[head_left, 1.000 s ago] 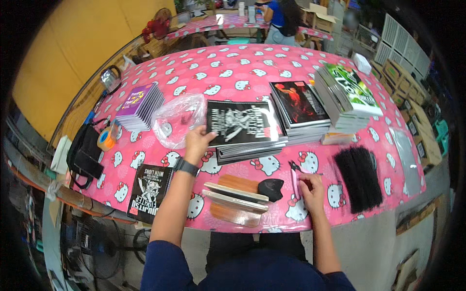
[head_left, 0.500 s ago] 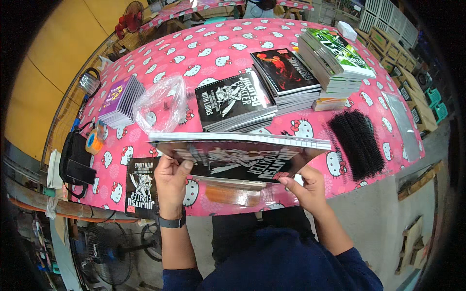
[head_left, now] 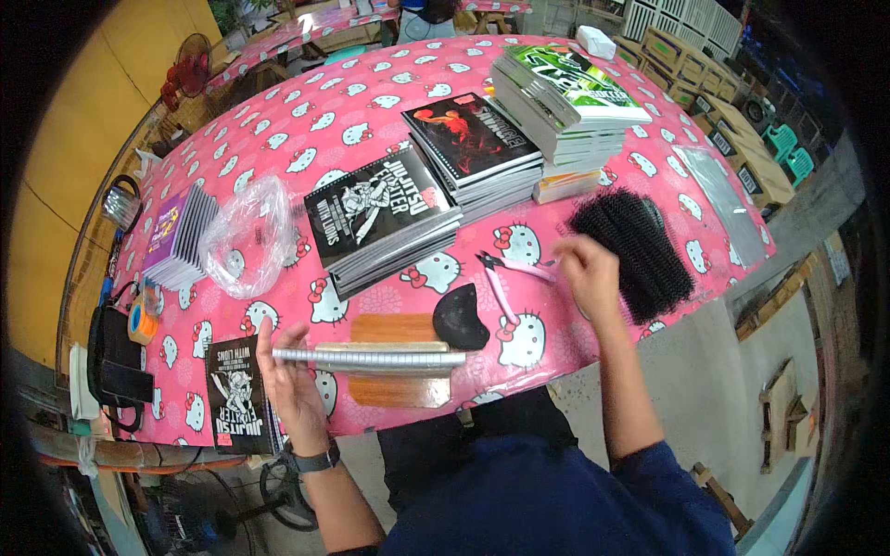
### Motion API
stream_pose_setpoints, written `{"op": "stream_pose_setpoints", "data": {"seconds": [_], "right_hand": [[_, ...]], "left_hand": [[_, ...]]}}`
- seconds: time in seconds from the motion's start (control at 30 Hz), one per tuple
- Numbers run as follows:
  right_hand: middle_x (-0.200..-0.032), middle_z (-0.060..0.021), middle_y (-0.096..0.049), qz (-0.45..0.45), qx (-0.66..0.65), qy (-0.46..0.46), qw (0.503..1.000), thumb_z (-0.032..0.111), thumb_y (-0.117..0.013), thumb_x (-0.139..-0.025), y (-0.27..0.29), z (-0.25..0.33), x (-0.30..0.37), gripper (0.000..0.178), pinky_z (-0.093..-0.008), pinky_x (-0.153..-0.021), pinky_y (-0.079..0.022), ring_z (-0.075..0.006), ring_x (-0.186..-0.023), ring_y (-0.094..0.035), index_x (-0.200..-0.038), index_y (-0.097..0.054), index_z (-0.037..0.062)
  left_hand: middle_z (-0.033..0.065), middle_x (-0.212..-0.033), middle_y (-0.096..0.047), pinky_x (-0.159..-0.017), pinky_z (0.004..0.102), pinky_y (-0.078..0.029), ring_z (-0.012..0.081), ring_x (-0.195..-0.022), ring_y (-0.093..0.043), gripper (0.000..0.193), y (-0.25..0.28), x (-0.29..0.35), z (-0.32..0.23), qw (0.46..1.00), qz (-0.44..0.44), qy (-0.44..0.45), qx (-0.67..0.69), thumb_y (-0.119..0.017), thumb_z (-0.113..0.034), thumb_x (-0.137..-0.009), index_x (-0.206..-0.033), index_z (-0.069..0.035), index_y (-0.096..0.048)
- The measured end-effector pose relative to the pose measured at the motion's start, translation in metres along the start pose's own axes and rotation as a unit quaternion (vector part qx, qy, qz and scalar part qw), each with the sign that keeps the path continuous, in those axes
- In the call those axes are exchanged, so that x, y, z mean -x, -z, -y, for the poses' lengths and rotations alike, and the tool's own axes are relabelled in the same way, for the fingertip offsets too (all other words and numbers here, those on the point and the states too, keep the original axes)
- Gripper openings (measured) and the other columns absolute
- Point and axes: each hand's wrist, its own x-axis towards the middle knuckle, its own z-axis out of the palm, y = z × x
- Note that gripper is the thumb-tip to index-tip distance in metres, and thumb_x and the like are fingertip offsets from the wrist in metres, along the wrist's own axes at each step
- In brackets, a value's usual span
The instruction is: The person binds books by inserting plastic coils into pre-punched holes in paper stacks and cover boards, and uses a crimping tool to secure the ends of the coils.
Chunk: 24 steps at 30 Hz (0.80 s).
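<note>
A thin bound stack of sheets, a notebook without a coil (head_left: 371, 360), stands on edge with its hole-marked edge up. It rests over a wooden block (head_left: 399, 393) at the table's near edge. My left hand (head_left: 295, 394) holds its left end between thumb and fingers. My right hand (head_left: 593, 273) hovers with curled fingers beside a pile of black spiral coils (head_left: 635, 255); whether anything is pinched there is hidden. Pink-handled cutting pliers (head_left: 501, 278) lie just left of it. A black half-round piece (head_left: 462, 317) sits at the block's right end.
Stacks of black notebooks (head_left: 380, 208), basketball-cover notebooks (head_left: 473, 139) and green-cover books (head_left: 570, 88) stand beyond. At left are purple notebooks (head_left: 176, 236), a clear plastic bag (head_left: 246, 236), orange tape (head_left: 143, 322), a black bag (head_left: 120, 371) and a single notebook (head_left: 239, 394).
The notebook has gone from slanted in both hands to standing on edge over the block. My right hand has let go and moved right to the coils. Pliers and the black piece now show.
</note>
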Motion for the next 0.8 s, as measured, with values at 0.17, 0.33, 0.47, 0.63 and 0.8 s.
{"op": "stream_pose_setpoints", "data": {"seconds": [0.17, 0.33, 0.47, 0.63, 0.8], "right_hand": [[-0.091, -0.0177, -0.061, -0.016, 0.337, 0.047, 0.94, 0.015, -0.063, -0.077, -0.006, -0.056, -0.019, 0.022, -0.0422, -0.079, -0.049, -0.0357, -0.089, -0.058, -0.094, -0.062, 0.0004], [-0.087, -0.0196, -0.06, 0.014, 0.345, 0.055, 0.937, 0.016, -0.058, -0.084, -0.006, -0.065, -0.021, 0.017, -0.0452, -0.075, -0.048, -0.036, -0.087, -0.057, -0.092, -0.057, 0.0011], [-0.076, -0.0071, -0.056, 0.077, 0.031, -0.007, 0.996, 0.013, -0.044, -0.095, 0.02, 0.01, -0.021, 0.023, -0.0284, -0.062, -0.045, -0.0128, -0.067, -0.053, -0.113, -0.054, 0.0017], [-0.088, -0.0094, -0.06, 0.239, -0.101, 0.024, 0.965, 0.011, -0.051, -0.092, 0.03, 0.088, 0.014, 0.022, -0.0283, -0.065, -0.047, -0.0154, -0.072, -0.057, -0.11, -0.059, 0.0017], [-0.091, -0.0096, -0.062, 0.238, -0.128, 0.097, 0.958, 0.007, -0.057, -0.088, 0.024, 0.11, 0.039, 0.02, -0.0276, -0.068, -0.047, -0.0158, -0.079, -0.06, -0.107, -0.061, 0.0015]], "left_hand": [[0.009, -0.09, -0.058, -0.083, 0.0281, -0.04, 0.0148, -0.087, -0.054, 0.032, -0.002, -0.016, 0.024, 0.989, -0.08, -0.008, -0.124, -0.054, -0.019, -0.091, -0.115, 0.002, -0.05], [0.009, -0.089, -0.061, -0.079, 0.0263, -0.04, 0.0138, -0.083, -0.055, 0.022, -0.011, -0.02, 0.025, 0.987, -0.103, -0.004, -0.12, -0.048, -0.016, -0.093, -0.106, 0.001, -0.054], [0.0181, -0.125, -0.052, -0.1, 0.0342, -0.034, 0.023, -0.119, -0.047, 0.041, -0.024, -0.013, -0.001, 0.959, -0.153, -0.09, -0.22, -0.048, -0.01, -0.09, -0.129, 0.004, -0.044], [0.0148, -0.13, -0.048, -0.106, 0.0626, -0.004, 0.0263, -0.125, -0.04, 0.08, -0.087, 0.045, 0.001, 0.732, 0.153, -0.256, -0.612, -0.069, -0.039, -0.076, -0.138, -0.003, -0.035], [0.0035, -0.104, -0.058, -0.103, 0.0639, 0.006, 0.0243, -0.112, -0.049, 0.039, -0.113, 0.044, 0.021, 0.731, 0.218, -0.136, -0.632, -0.074, -0.034, -0.068, -0.1, -0.014, -0.062]]}}
